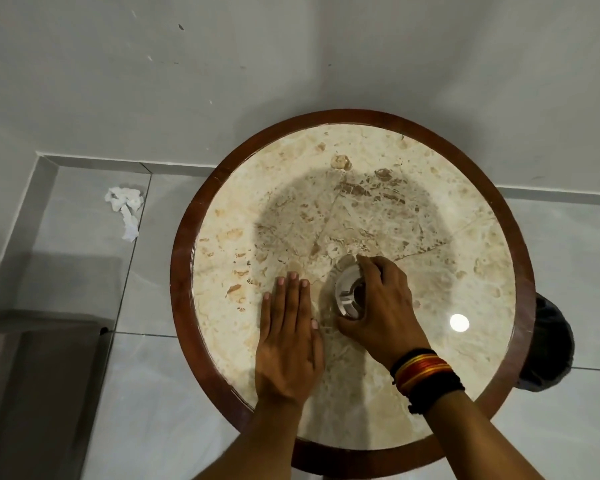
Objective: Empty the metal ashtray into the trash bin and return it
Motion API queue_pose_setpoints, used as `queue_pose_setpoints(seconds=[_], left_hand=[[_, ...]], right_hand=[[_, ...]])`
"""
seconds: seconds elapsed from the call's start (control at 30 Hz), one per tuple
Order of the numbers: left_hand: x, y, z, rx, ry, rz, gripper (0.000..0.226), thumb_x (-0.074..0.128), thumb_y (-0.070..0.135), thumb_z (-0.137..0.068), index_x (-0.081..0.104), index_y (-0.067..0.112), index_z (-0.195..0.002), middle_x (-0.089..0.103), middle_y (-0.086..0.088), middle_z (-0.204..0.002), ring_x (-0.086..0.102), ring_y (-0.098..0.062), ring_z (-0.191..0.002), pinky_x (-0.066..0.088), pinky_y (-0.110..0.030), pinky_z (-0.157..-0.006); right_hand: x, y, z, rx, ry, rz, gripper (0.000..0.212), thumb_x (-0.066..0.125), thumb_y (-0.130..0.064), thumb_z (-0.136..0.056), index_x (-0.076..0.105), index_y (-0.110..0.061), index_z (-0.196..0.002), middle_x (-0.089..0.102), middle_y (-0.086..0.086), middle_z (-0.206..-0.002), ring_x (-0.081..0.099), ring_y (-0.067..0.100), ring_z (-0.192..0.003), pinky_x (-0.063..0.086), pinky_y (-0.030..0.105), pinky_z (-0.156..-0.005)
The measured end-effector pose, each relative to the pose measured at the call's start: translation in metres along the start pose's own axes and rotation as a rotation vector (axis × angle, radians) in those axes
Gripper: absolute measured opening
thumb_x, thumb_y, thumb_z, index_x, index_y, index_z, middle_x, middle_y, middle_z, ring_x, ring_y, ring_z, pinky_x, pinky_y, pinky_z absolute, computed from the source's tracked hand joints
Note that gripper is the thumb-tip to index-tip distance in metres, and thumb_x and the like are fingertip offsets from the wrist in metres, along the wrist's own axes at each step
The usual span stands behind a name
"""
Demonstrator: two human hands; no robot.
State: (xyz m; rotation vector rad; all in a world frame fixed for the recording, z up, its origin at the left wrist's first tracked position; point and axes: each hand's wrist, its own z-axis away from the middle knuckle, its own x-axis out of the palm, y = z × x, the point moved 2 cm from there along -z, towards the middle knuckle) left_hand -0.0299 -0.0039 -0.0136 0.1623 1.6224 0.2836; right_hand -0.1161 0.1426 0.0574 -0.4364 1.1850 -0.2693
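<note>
Two hands: left (288, 344) flat on table (430, 161); right (378, 306) fingers curled, prob. gripping ashtray (347, 289).

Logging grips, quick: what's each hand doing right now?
Left hand: open, flat on the table, holding nothing.
Right hand: closed around the ashtray.

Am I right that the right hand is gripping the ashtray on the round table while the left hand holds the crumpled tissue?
Not quite. The head view shows the left hand lying flat on the table, holding nothing; the tissue lies on the floor. The right hand does grip the ashtray.
</note>
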Motion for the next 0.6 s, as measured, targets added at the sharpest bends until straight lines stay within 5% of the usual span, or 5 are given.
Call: queue_pose_setpoints(seconds=[0.17, 0.23, 0.37, 0.6], left_hand=[[-0.003, 0.001, -0.002, -0.008, -0.019, 0.01, 0.063, 0.017, 0.034, -0.112, 0.035, 0.006, -0.165, 0.032, -0.015, -0.176, 0.026, -0.032, -0.166, 0.027, -0.053, -0.133], [-0.004, 0.001, -0.003, -0.001, -0.027, 0.0, 0.062, 0.017, 0.034, -0.112, 0.034, 0.006, -0.165, 0.032, -0.015, -0.176, 0.026, -0.033, -0.165, 0.029, -0.055, -0.133], [-0.008, 0.003, -0.002, -0.001, -0.021, -0.001, 0.062, 0.026, 0.032, -0.109, 0.035, 0.005, -0.165, 0.032, -0.017, -0.175, 0.026, -0.035, -0.165, 0.033, -0.06, -0.131], [-0.04, 0.003, -0.024, 0.089, 0.042, 0.062, 0.071, 0.029, 0.047, -0.11, 0.019, 0.015, -0.171, 0.009, -0.017, -0.181, 0.006, -0.038, -0.169, 0.003, -0.066, -0.135]], right_hand=[[0.003, 0.004, -0.001, -0.027, 0.025, -0.005, 0.121, 0.077, -0.067, -0.069, 0.017, -0.015, -0.161, 0.022, 0.009, -0.163, 0.019, 0.03, -0.151, 0.023, 0.048, -0.125], [0.002, 0.002, -0.004, -0.035, 0.124, -0.076, 0.122, 0.064, -0.079, -0.071, 0.013, -0.016, -0.162, 0.013, 0.007, -0.168, 0.013, 0.029, -0.154, 0.018, 0.053, -0.125], [-0.002, -0.003, -0.019, -0.103, 0.392, -0.001, 0.107, 0.059, -0.073, -0.085, 0.018, -0.012, -0.162, 0.006, 0.016, -0.17, 0.003, 0.032, -0.158, 0.009, 0.06, -0.125], [-0.012, -0.02, -0.025, -0.176, 0.547, 0.22, 0.086, 0.031, -0.065, -0.101, 0.019, -0.005, -0.161, 0.01, 0.024, -0.168, 0.007, 0.038, -0.157, 0.011, 0.062, -0.124]])
